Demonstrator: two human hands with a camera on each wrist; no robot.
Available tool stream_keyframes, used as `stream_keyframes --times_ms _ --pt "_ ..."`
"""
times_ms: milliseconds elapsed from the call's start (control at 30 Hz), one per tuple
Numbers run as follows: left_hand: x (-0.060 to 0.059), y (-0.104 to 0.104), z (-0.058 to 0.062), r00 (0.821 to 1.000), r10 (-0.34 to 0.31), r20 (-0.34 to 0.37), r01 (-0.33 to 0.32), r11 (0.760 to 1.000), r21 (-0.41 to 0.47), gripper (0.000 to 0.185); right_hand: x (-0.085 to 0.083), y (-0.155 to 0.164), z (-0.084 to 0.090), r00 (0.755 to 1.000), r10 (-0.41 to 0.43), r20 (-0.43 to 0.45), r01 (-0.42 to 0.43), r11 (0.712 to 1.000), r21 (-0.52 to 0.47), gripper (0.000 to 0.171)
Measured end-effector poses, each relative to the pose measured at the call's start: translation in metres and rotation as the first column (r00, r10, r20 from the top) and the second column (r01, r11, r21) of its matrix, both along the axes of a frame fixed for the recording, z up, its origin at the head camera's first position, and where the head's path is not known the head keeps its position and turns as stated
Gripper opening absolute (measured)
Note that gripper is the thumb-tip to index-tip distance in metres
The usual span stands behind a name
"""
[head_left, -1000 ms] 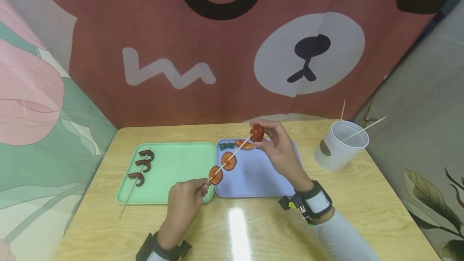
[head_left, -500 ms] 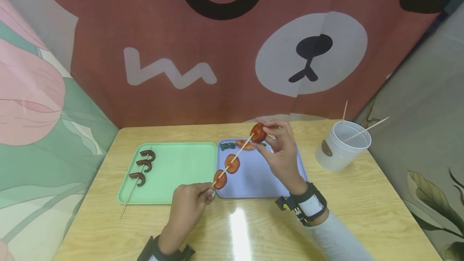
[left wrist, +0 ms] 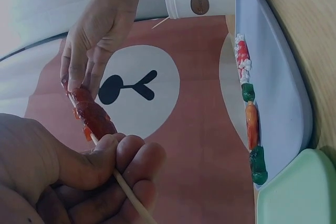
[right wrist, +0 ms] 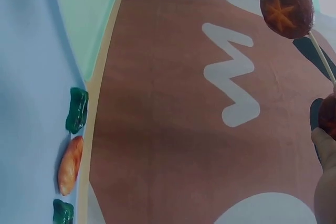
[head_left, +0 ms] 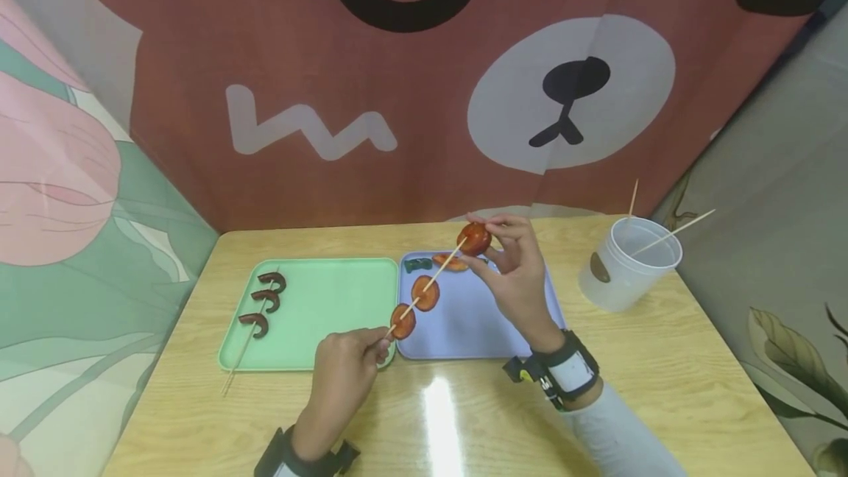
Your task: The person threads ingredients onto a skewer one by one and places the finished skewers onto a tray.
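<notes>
In the head view my left hand [head_left: 344, 370] pinches the lower end of a wooden skewer [head_left: 437, 272], which slants up to the right over the blue tray [head_left: 477, 330]. Two brown shiitake mushrooms [head_left: 425, 293] are threaded on it, a little above the left fingers. My right hand [head_left: 520, 282] grips another shiitake mushroom [head_left: 475, 239] at the skewer's upper end. How deep the skewer sits in that one cannot be told. A star-shaped cut shows on a threaded mushroom [right wrist: 286, 9] in the right wrist view.
On the left, a green tray [head_left: 331, 300] bears a skewer with dark curled pieces [head_left: 265, 300]. Small green pieces [head_left: 418, 265], an orange-brown piece [head_left: 450, 263] and a red-and-white piece [left wrist: 242, 59] lie along the blue tray's far side. A white tub [head_left: 619, 271] with two skewers stands right.
Both hands have shifted slightly to the right together with the skewer, mostly in the first half second. The right hand still grips the mushroom at the upper end.
</notes>
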State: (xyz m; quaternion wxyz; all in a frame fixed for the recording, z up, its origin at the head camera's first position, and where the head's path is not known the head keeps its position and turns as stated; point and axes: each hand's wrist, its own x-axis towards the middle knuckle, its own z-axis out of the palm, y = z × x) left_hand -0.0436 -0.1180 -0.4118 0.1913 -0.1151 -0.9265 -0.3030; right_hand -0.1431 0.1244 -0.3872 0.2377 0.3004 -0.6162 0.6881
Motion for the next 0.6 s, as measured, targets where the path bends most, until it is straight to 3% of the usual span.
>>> stream_keyframes --times_ms 300,600 --pt "0.0013 -0.0027 -0.0002 1.000 0.012 -0.028 -0.013 0.999 -0.040 0.014 -0.0007 -0.0007 -0.0013 1.000 -0.003 -0.010 0.003 1.000 0.010 0.058" --pt "0.0013 -0.0029 0.0032 1.000 0.010 0.022 -0.010 1.000 0.007 0.011 -0.0009 -0.0033 -0.0034 0.999 0.010 -0.046 -0.008 0.999 0.053 0.053"
